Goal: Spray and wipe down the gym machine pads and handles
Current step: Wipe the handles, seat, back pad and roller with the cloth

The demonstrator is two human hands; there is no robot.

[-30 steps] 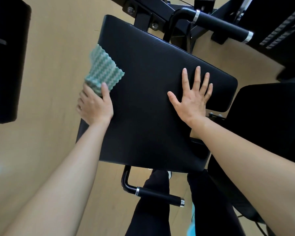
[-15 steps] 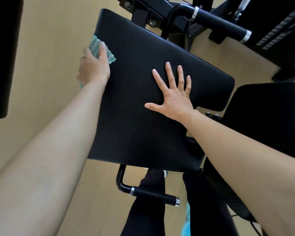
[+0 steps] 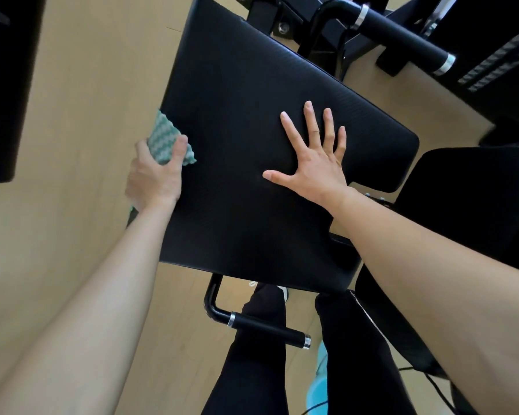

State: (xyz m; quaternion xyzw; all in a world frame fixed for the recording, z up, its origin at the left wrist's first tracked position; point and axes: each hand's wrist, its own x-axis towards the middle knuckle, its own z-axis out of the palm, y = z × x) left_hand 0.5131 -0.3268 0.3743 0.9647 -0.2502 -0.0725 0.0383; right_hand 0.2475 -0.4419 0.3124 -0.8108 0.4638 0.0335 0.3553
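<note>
A large black machine pad [image 3: 246,121] fills the middle of the view. My left hand [image 3: 155,178] grips a green-and-white zigzag cloth [image 3: 164,139] and presses it against the pad's left edge, about halfway along. My right hand [image 3: 312,158] lies flat on the pad's right half, fingers spread, holding nothing. One black handle [image 3: 402,35] with chrome rings sits beyond the pad at the top right. A second black handle [image 3: 267,324] juts out below the pad's near edge.
A second black pad [image 3: 474,199] sits to the right, partly under my right forearm. Another black pad [image 3: 6,85] stands at the far left. My black-clad legs [image 3: 252,369] stand below the near handle. Black machine frame [image 3: 492,55] fills the top right. The floor is light wood.
My left hand slid the cloth up the pad's left edge, then back down to about the middle. My right hand shifted slightly left on the pad and stays flat.
</note>
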